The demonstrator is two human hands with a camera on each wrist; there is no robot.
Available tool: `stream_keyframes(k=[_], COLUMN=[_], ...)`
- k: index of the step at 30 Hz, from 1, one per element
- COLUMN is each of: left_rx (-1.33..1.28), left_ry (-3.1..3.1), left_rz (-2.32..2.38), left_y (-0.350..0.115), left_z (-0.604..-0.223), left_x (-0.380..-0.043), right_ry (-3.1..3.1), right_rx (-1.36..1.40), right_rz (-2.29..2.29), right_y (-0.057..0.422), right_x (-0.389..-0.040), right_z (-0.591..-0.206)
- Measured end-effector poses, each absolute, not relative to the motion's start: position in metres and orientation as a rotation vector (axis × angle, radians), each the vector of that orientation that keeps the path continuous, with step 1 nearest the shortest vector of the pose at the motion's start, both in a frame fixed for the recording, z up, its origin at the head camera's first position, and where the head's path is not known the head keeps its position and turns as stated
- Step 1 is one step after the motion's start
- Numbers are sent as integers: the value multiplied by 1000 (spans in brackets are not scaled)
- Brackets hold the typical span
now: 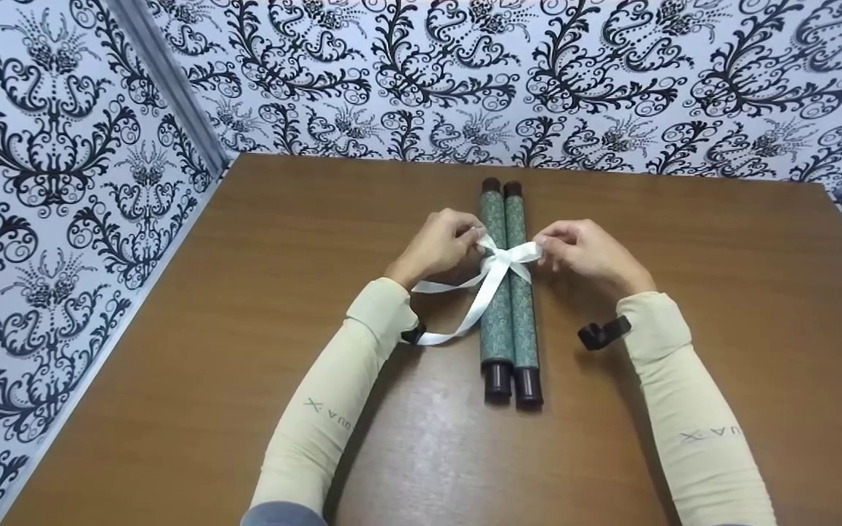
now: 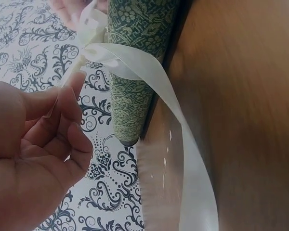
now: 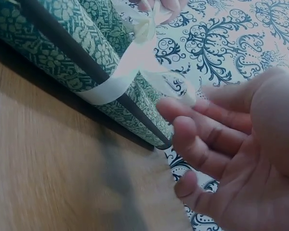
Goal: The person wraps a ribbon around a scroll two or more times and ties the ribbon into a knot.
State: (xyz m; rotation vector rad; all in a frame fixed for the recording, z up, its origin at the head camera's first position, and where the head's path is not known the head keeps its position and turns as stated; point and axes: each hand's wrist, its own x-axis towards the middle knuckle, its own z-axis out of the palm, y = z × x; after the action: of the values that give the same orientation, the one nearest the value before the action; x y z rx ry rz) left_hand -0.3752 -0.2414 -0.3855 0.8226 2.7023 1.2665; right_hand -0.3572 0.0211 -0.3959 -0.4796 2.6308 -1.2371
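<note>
Two green patterned scrolls (image 1: 495, 314) with dark brown end knobs lie side by side on the table. A white ribbon (image 1: 494, 276) goes around both and is knotted on top, with a loop to the right and long tails trailing left. My left hand (image 1: 444, 241) pinches a part of the ribbon left of the knot, also visible in the left wrist view. On the other side, my right hand (image 1: 588, 252) pinches the ribbon loop (image 3: 176, 85) between thumb and forefinger, the other fingers loosely bent. The scrolls' undersides are hidden.
A brown wooden table (image 1: 245, 365) carries the scrolls. Walls (image 1: 421, 80) with black-and-white scrollwork paper stand behind and at the left. Dark straps (image 1: 604, 334) show at both cream sleeve cuffs.
</note>
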Motion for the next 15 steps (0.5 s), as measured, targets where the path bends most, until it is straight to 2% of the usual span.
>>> stream_keyframes(k=[11, 15], left_rx=[786, 744], left_ry=[2626, 2594], left_rz=[1329, 1343], left_y=[-240, -240], left_z=[-388, -388], left_x=[-374, -374], right_ry=[2581, 2576], right_rx=[-99, -63], right_rz=[-1395, -1462], right_y=[3, 3], right_x=[-359, -359], right_z=[-406, -406])
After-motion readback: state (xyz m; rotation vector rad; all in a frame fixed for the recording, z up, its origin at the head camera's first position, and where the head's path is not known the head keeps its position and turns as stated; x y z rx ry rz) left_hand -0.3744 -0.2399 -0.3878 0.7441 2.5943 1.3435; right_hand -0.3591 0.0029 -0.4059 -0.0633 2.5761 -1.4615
